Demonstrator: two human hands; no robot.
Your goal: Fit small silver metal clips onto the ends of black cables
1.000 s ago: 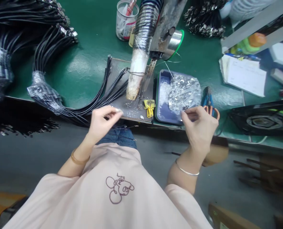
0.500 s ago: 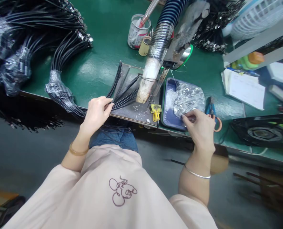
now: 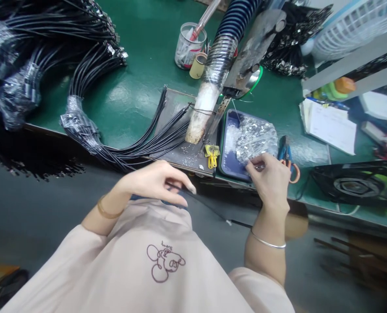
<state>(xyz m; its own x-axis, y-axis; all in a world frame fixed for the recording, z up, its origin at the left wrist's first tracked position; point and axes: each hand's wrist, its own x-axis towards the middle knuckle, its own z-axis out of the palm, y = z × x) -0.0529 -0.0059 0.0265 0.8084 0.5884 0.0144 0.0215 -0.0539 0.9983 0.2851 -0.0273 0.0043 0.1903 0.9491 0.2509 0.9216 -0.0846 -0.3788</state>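
My left hand (image 3: pixel 161 182) is below the table edge, its thumb and forefinger apart around a thin black cable (image 3: pixel 209 208); the other fingers are mostly hidden. The cable slants down to the right to a small pale tip. My right hand (image 3: pixel 269 176) is pinched at the front edge of a blue tray (image 3: pixel 234 164); what is between its fingertips is too small to make out. In the tray lie a clear bag of small silvery parts (image 3: pixel 257 137) and white bits. A bundle of black cables (image 3: pixel 144 150) fans over a grey board (image 3: pixel 180 158).
A ducted hose (image 3: pixel 209 87) and metal arm (image 3: pixel 245 56) overhang the board. Beside the board's front edge is a yellow clip (image 3: pixel 212 156). Pliers (image 3: pixel 286 158) and a black fan (image 3: pixel 356 184) stand right. More wrapped cable bundles (image 3: pixel 79 121) lie left, with a cup (image 3: pixel 188 45) behind.
My left hand has left the cable bundle and moved right and down past the table edge, where a single cable now stretches out. My right hand stays pinched at the tray.
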